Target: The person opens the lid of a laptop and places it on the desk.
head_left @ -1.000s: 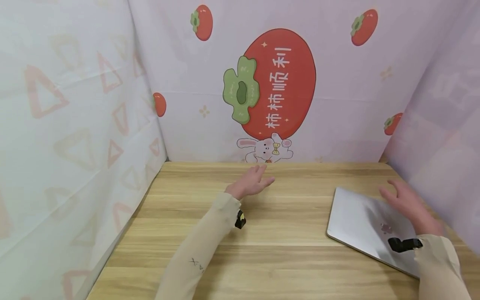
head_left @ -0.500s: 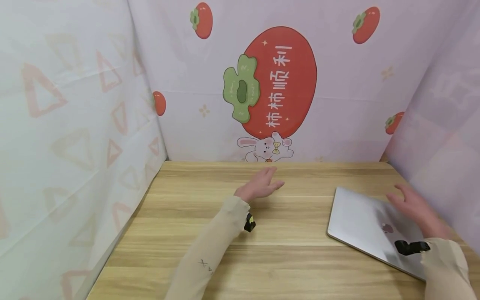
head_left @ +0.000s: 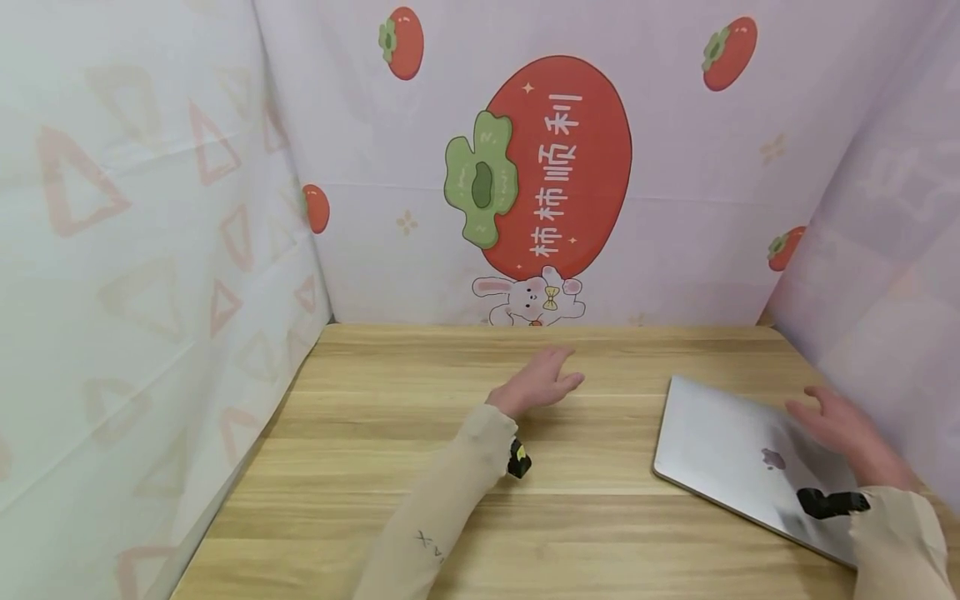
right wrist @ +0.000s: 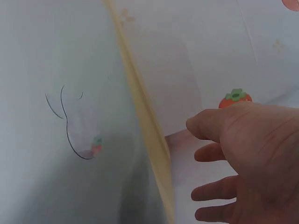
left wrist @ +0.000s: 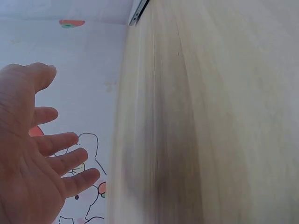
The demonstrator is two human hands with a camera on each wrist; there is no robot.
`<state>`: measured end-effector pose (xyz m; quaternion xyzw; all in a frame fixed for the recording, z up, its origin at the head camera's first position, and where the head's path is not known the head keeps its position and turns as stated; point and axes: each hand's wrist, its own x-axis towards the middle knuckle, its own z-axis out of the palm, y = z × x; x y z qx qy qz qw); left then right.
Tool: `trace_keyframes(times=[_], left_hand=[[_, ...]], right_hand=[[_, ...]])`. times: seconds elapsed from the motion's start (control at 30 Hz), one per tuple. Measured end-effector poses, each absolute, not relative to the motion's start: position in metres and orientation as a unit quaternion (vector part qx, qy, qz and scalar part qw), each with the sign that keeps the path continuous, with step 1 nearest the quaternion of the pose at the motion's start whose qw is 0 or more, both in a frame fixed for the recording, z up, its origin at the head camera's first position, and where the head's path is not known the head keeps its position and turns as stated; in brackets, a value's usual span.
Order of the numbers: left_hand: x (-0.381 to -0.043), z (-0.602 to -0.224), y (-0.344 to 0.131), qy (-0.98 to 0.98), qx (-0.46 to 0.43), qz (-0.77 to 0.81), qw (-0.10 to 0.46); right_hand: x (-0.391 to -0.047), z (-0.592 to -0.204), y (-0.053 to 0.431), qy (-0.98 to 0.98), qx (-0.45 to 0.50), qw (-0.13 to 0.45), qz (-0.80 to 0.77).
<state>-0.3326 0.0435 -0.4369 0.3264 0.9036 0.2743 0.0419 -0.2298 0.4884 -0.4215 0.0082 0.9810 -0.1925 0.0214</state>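
A closed silver laptop with an apple logo on its lid lies at an angle on the right part of the wooden table. Over the laptop's right side is my right hand, fingers spread and holding nothing; in the right wrist view the lid shows beside that hand. My left hand is above the middle of the table, thumb apart from the fingers, with nothing in it. Its relaxed fingers show in the left wrist view, and a corner of the laptop appears at the top.
Printed cloth walls surround the table: a left one with triangles, a back one with persimmons and a rabbit, and a right one. The right cloth stands close to my right hand. A small black camera is worn on each wrist.
My left hand has moved to the right and slightly nearer. My right hand has shifted a little right and down over the lid. The laptop has stayed in place.
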Motion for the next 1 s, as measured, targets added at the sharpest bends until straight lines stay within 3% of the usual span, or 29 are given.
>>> trace_keyframes(times=[0.37,1.0], left_hand=[[-0.326,-0.441,0.061,0.898,0.328,0.291,0.039],[-0.310,-0.446,0.089,0.898,0.309,0.308,0.058]], right_hand=[[-0.223,-0.422,0.499,0.984,0.028,0.059,-0.166],[-0.215,-0.442,0.520,0.987,0.057,0.057,-0.136]])
